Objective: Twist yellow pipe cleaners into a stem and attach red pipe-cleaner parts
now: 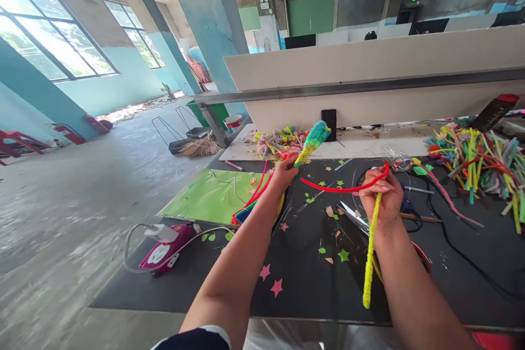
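My left hand (286, 175) is closed on the lower end of a yellow and teal bundle of pipe cleaners (314, 143), which tilts up to the right. My right hand (384, 194) pinches a curved red pipe cleaner (340, 190), its free end reaching left toward my other hand. A thick yellow pipe cleaner stem (371, 260) hangs down from the same fingers. Behind the right wrist, scissors (353, 217) lie on the black tabletop (303, 284), partly hidden. More red pipe cleaners (258, 191) lie partly behind my left arm.
Piles of coloured pipe cleaner pieces (484, 158) stand at the right and back left. A phone (329, 124) leans against the white partition (369, 60). A green sheet (200, 194), a purple power strip (168, 251), a black cable (463, 251) and paper stars (276, 287) lie about.
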`<act>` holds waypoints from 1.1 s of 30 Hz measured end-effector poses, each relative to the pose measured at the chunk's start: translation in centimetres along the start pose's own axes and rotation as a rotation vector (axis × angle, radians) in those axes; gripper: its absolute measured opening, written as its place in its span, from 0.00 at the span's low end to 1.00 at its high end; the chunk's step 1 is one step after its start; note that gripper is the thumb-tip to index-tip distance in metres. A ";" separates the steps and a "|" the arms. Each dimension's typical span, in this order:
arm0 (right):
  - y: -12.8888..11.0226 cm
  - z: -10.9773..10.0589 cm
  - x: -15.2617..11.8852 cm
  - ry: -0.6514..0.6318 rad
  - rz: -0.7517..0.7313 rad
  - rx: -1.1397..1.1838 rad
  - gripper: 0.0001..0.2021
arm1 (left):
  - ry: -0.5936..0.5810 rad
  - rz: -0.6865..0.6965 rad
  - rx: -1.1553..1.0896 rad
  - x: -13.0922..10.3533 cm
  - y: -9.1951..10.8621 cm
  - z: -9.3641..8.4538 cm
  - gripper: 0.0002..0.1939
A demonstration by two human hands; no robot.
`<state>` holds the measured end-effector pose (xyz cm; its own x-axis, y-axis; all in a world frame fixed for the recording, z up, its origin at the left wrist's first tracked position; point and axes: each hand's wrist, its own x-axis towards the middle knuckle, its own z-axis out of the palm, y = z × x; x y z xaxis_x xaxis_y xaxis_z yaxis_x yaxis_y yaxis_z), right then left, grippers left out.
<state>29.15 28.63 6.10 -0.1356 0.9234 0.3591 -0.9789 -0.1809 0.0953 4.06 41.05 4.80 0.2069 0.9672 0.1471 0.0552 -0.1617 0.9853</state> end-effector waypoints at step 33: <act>2.0 -0.3 -0.1 0.064 0.057 -0.129 0.05 | -0.089 0.024 -0.370 -3.9 3.2 -1.3 0.10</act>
<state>27.16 28.23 5.99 -0.1967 0.9333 0.3004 -0.9803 -0.1923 -0.0446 2.18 37.00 7.44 0.2887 0.9407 0.1784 -0.3040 -0.0866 0.9487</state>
